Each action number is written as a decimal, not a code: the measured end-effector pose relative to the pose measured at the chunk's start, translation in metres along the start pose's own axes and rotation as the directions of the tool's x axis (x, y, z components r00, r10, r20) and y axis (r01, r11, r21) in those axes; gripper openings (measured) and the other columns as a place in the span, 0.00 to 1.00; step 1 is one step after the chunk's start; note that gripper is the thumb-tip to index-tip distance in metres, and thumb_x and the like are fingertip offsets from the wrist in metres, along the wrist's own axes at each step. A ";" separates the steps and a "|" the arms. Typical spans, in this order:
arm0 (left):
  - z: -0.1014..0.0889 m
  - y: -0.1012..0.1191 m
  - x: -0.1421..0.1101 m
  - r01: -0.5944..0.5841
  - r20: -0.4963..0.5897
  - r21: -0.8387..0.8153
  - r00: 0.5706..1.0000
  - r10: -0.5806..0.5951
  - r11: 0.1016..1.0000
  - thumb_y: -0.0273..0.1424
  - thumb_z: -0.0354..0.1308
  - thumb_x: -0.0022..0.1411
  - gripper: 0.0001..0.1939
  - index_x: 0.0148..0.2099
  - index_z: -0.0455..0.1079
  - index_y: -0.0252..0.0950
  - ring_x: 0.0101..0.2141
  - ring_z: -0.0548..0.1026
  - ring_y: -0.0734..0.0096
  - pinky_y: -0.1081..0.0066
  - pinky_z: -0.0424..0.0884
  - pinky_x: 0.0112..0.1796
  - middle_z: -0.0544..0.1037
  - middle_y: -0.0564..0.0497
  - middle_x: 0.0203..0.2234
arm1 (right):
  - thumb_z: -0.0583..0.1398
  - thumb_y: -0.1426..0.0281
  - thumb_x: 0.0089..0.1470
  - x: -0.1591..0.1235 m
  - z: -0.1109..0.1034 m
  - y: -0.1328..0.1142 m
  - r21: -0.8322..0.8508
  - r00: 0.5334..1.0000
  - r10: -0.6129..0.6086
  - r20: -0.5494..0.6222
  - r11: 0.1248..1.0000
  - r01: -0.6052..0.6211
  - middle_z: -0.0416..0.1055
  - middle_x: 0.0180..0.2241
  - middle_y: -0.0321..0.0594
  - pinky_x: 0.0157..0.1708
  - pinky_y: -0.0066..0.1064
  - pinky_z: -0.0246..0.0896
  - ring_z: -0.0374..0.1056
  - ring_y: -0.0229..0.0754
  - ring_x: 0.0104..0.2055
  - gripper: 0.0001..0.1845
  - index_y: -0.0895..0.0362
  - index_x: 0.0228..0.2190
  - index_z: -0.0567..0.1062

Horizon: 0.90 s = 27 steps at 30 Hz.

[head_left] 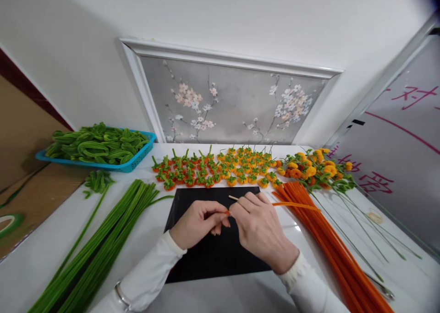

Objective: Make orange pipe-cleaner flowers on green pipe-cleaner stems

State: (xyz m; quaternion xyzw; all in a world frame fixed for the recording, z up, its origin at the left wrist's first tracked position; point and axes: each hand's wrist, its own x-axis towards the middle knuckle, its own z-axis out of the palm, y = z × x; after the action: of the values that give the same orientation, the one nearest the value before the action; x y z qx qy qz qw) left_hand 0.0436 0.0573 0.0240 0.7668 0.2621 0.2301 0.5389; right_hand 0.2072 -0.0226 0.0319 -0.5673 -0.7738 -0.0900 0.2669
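Over a black mat (220,258), my left hand (197,223) pinches the end of an orange pipe cleaner (295,206) between thumb and fingers. My right hand (257,230) is closed close beside it, fingertips on the same orange end. The rest of that strand comes out past the right hand and reaches over the orange bundle. A thin pale stick (233,197) pokes out from under the right hand's fingers. The fingers hide how the strand is bent and most of the stick.
Green pipe cleaners (99,244) lie left, orange pipe cleaners (326,239) right. Small orange and yellow pompom pieces with green tops (209,166) stand in rows behind the mat. A blue basket (137,159) holds green loops. Stemmed flowers (316,166) and scissors (385,292) are right.
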 end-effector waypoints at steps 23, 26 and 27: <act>-0.005 -0.003 0.004 0.331 0.040 -0.214 0.943 -0.331 0.919 0.33 0.57 0.54 0.09 0.26 0.69 0.31 0.14 0.60 0.81 0.79 0.54 0.18 0.69 0.55 0.14 | 0.50 0.75 0.62 -0.004 0.018 0.012 0.007 0.985 -0.170 -0.025 0.985 0.170 0.73 0.37 0.42 0.36 0.33 0.55 0.66 0.40 0.37 0.11 0.57 0.41 0.72; -0.005 -0.001 0.004 0.274 0.054 -0.083 0.961 -0.270 0.958 0.33 0.57 0.55 0.10 0.27 0.71 0.31 0.18 0.66 0.78 0.77 0.60 0.22 0.73 0.52 0.18 | 0.51 0.73 0.62 -0.003 0.019 0.011 -0.071 0.983 -0.184 -0.013 0.981 0.183 0.72 0.31 0.40 0.34 0.35 0.51 0.64 0.41 0.35 0.09 0.57 0.37 0.72; -0.005 0.000 0.004 0.200 0.027 0.022 0.979 -0.200 0.980 0.32 0.57 0.56 0.09 0.27 0.71 0.32 0.22 0.68 0.76 0.76 0.63 0.25 0.74 0.51 0.21 | 0.52 0.73 0.62 -0.003 0.018 0.010 -0.088 0.986 -0.168 0.000 0.982 0.167 0.71 0.30 0.39 0.34 0.35 0.51 0.64 0.41 0.35 0.08 0.57 0.36 0.71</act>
State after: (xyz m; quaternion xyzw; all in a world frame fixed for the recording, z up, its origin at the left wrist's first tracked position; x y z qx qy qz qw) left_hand 0.0437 0.0633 0.0260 0.7449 0.3323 0.1610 0.5557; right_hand 0.2114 -0.0138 0.0131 -0.5112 -0.8131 -0.1481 0.2359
